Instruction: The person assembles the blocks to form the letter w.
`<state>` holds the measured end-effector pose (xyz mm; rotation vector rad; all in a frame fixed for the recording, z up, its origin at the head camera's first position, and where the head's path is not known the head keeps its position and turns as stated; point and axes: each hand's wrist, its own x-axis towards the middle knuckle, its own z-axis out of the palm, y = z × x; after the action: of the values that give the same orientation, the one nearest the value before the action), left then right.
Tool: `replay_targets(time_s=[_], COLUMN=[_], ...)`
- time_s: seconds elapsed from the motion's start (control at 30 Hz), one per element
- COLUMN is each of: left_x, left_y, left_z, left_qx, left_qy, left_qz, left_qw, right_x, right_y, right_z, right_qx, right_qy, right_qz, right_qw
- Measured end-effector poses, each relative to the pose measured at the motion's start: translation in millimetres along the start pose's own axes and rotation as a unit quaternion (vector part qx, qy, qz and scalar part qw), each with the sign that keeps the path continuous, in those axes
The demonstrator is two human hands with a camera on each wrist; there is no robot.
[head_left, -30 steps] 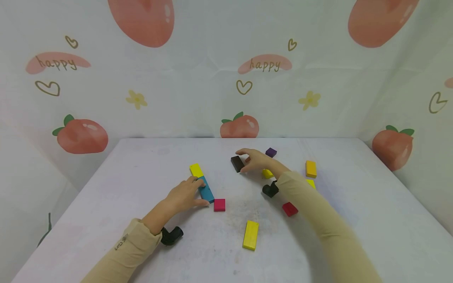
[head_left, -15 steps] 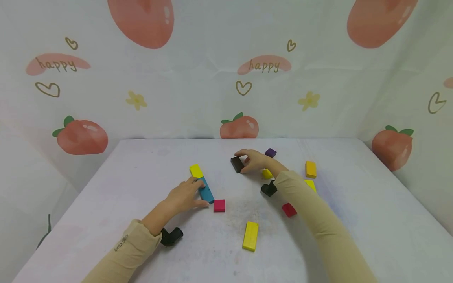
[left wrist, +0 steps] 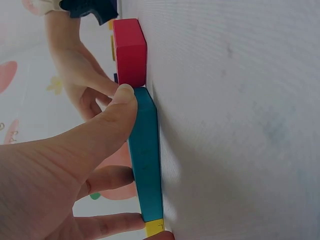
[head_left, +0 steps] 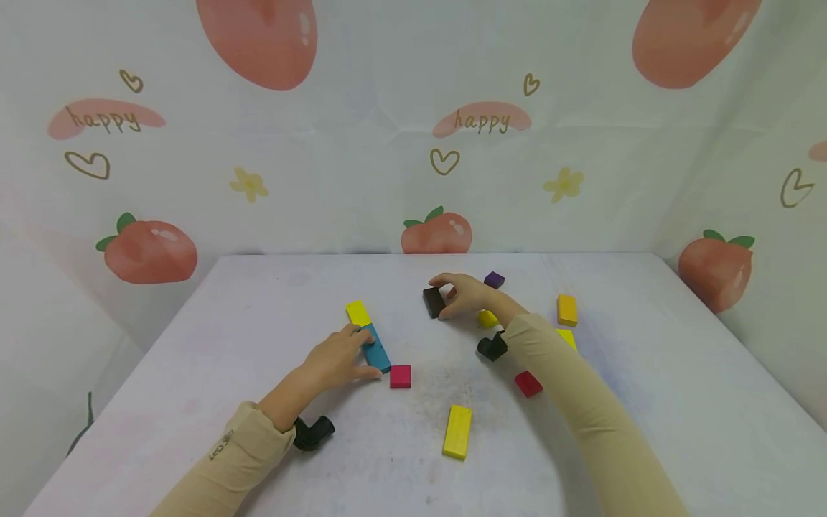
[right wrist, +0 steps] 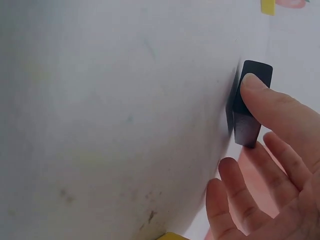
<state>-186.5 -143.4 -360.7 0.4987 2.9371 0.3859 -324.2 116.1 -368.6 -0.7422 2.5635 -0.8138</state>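
Pinching the black block [head_left: 433, 304] on the table [head_left: 291, 287] between thumb and fingertip of the half-curled right hand [head_left: 466, 295], had just turned it slightly, apparently adjusting rather than lifting; with the left hand [head_left: 331, 357], held the blue block [head_left: 377, 353] between spread thumb and fingers.

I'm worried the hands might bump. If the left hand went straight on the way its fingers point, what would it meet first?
The blue block, which the left hand touches. Past it, the line seems to run toward the dark block at the right hand, though depth is unclear.
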Motion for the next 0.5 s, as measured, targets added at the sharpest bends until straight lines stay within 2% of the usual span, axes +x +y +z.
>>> replay_targets(time_s=[0.5], left_x=[-0.2], left_y=[-0.4], left_z=[0.1], left_qx=[0.003], left_qy=[0.001], left_qz=[0.002], left_qw=[1.0000], right_x=[-13], right_y=[-12], right_z=[1], right_qx=[0.015], right_qy=[0.020], right_qz=[-0.022], right_qw=[0.999])
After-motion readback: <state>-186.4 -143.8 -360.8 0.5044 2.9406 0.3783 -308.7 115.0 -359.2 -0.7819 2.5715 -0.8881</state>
